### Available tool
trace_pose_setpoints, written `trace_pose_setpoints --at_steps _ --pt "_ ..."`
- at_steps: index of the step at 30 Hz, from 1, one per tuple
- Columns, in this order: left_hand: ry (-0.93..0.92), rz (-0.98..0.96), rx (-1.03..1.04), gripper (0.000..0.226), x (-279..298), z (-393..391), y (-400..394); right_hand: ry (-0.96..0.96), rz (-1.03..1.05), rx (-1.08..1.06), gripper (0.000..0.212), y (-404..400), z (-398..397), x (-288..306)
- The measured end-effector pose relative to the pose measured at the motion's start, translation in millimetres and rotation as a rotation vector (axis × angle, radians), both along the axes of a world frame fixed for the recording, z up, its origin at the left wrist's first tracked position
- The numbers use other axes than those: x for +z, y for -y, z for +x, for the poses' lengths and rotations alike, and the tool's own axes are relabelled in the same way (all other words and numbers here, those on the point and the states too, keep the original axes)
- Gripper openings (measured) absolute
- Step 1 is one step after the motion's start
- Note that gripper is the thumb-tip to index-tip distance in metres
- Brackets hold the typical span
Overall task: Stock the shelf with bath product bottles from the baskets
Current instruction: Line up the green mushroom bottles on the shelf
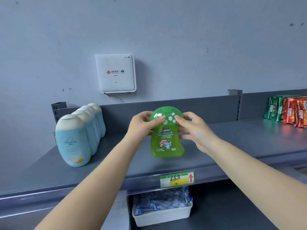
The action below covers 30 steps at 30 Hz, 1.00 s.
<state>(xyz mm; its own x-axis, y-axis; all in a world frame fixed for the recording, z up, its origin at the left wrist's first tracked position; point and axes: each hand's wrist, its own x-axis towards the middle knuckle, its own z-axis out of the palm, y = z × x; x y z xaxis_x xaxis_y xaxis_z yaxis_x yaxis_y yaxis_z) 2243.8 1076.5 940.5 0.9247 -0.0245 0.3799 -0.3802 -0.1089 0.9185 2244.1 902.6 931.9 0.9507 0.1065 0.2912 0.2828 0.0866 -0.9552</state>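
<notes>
Head view showed you holding a translucent green, mushroom-shaped plastic bottle (pixel 167 138) upright, its long axis vertical, the domed, white-spotted cap on top and the printed label facing you. Its rounded base sat at the surface of the smooth grey metal shelf (pixel 116 165), near the middle and toward the front; whether it fully rested there could not be told. Your left hand (pixel 142 124) curled round the cap's left side, fingertips pressed on the front of the dome. Your right hand (pixel 193 128) gripped the cap and neck from the right, fingers wrapped behind. Well to the left stood a row of pale blue, rounded bottles with cream caps (pixel 78 135), upright and running back toward the wall. Far right stood glossy red and green snack packets (pixel 287 110).
</notes>
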Motion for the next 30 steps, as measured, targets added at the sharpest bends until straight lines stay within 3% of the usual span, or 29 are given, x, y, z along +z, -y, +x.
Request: trace_pose_setpoints --at_steps 5,16,19,22,24,30 --pt "0.004 -0.028 0.078 0.039 -11.0 18.5 -39.7 -0.005 -0.015 0.039 0.035 -44.6 27.1 -9.8" --pt "0.052 -0.027 0.200 0.021 -24.8 45.0 -78.0 -0.046 -0.041 0.154 0.033 -89.1 67.6 -17.3" --pt "0.046 0.027 0.215 0.038 -31.3 43.1 -85.2 -0.025 -0.183 0.222 0.046 -87.6 73.6 -24.7" --pt "-0.070 0.275 0.276 0.057 -45.6 45.6 -95.8 0.085 -0.486 0.147 0.071 -90.9 79.3 -33.1" --pt "-0.128 0.419 0.313 0.054 -52.7 48.8 -100.4 0.148 -0.600 0.088 0.075 -97.1 85.0 -36.9" --pt "-0.118 0.382 0.360 0.042 -44.4 68.3 -106.3 0.175 -0.572 0.014 0.084 -115.5 112.9 -34.3"
